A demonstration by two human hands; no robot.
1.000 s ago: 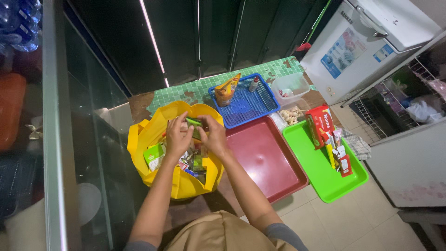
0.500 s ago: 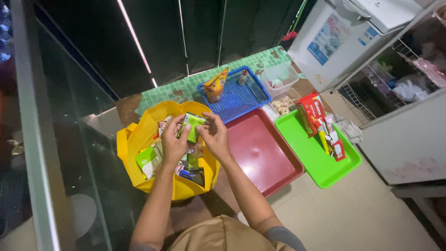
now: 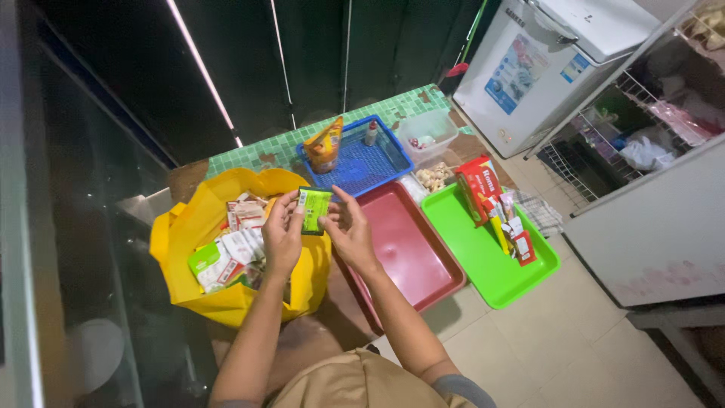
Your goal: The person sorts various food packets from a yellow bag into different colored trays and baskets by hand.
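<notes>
While the yellow fabric bag stuffed with white sachets sits at your left, your left hand and right hand pinch a small green flat packet between their fingertips, held upright just above the bag's mouth. Rightward lie a dark red plastic tray and a bright green plastic tray.

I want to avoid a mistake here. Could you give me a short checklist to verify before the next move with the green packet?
1. Green packet held by both the left hand and the right hand: ok.
2. Packet lifted out of the yellow bag: ok.
3. Red tray has bare room: ok.
4. Green tray has bare room beside its boxes: ok.
5. Packet sealed and undamaged: cannot tell.
</notes>
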